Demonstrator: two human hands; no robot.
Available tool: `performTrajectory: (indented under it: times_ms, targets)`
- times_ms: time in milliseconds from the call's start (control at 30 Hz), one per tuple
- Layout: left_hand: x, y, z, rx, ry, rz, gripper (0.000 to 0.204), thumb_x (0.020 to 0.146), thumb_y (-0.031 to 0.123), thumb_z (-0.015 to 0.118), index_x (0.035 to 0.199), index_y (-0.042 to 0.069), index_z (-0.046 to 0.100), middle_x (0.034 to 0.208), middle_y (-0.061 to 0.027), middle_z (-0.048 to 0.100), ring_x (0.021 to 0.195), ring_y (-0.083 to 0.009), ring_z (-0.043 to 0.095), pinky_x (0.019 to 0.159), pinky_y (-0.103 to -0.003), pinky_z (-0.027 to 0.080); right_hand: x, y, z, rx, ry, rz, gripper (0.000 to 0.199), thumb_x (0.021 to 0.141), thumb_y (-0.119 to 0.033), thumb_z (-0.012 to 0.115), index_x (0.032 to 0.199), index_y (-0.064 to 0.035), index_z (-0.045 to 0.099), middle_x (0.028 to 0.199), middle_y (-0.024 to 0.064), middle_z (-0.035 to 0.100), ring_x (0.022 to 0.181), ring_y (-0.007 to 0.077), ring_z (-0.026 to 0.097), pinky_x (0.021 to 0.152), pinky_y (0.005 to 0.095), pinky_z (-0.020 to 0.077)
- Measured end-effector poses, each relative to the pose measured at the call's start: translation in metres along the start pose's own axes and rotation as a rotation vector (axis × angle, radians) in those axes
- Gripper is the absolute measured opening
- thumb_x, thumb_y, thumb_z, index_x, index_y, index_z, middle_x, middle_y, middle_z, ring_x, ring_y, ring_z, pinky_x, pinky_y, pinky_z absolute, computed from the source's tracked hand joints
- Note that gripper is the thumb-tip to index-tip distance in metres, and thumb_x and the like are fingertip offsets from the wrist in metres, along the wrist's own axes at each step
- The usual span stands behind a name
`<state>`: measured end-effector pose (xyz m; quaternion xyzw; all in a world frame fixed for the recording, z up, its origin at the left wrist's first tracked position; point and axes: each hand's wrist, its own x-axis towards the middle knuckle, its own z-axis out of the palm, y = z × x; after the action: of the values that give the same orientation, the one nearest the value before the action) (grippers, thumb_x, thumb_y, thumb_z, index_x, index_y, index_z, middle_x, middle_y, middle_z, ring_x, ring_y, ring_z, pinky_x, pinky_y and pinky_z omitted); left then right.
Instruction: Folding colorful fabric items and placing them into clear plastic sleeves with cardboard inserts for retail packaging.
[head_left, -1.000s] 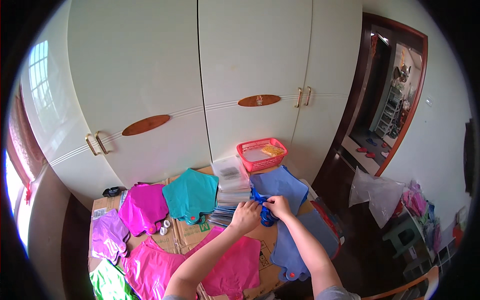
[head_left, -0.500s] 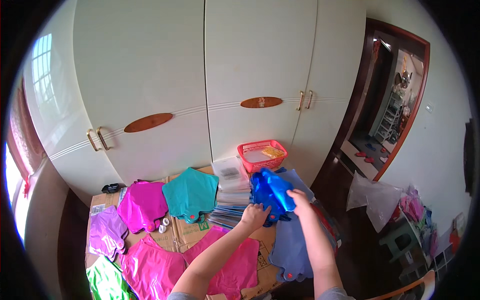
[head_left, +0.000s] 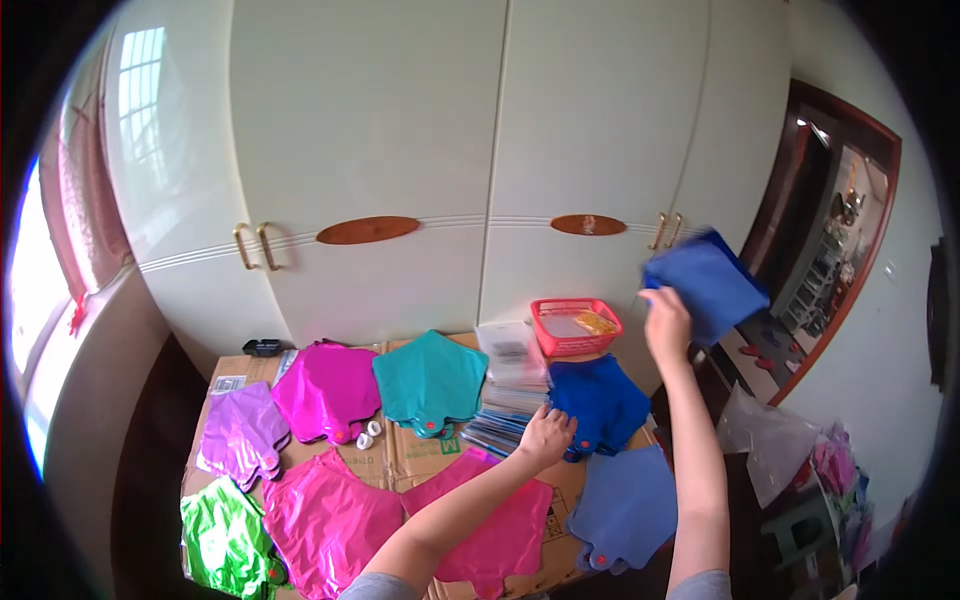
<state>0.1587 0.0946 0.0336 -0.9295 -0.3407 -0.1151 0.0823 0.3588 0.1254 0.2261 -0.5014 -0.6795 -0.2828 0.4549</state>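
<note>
Blue foil sheet held aloft over a crowded work surface. The blue sheet (head_left: 705,290) is at the upper right, in front of the wardrobe (head_left: 370,120) and the doorway (head_left: 805,190); motion blurs its outline. Its long axis appears to slope from upper left to lower right, a darker blue border facing up and to the right and one corner pointing down. The right hand (head_left: 668,320) is closed on its lower left edge. The left hand (head_left: 548,435) lies low at the right side of the packet stack (head_left: 510,405), fingers curled; whether they grip anything cannot be told. Just beyond that hand lies a deep-blue stack (head_left: 605,395), its round-ended tab turned toward the person. The slate-blue stack (head_left: 630,505), nearer the person, likewise points its tab nearward and reaches about to the right edge of the cardboard-covered surface (head_left: 402,450). The far edge runs along the wardrobe, with the red basket (head_left: 570,345) behind the deep-blue stack. Bare cardboard shows mainly in narrow strips, one between the teal stack (head_left: 430,375) and the pink sheets (head_left: 335,525). Open air surrounds the held sheet on its visible sides, apart from the hand; its depth from the wardrobe cannot be judged.
</note>
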Motion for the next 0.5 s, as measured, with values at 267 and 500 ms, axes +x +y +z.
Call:
performTrajectory:
  times_ms: [267,500]
  targets:
    - [-0.119,-0.117,-0.043,0.057,0.267,-0.313,0.015,0.073,0.019,0.059,0.083,0.012,0.067,0.086,-0.0051,0.066,0.092,-0.0242,0.06,0.091,-0.042,0.043,-0.039,-0.17,0.175,0.198,-0.194,-0.549,0.006,0.077,-0.014,0.058,0.072,-0.0112,0.06,0.076,0.0044,0.055,0.073,0.0218,0.059,0.066,0.0359,0.0491]
    - [-0.22,-0.196,-0.033,0.146,0.175,-0.586,0.02,0.071,0.026,0.065,0.083,0.011,0.068,0.087,-0.0067,0.068,0.092,-0.0248,0.062,0.087,-0.041,0.044,-0.153,-0.26,0.246,0.275,-0.575,-0.598,0.014,0.079,-0.014,0.055,0.067,-0.0079,0.059,0.081,0.0072,0.057,0.084,0.025,0.061,0.073,0.0372,0.0514]
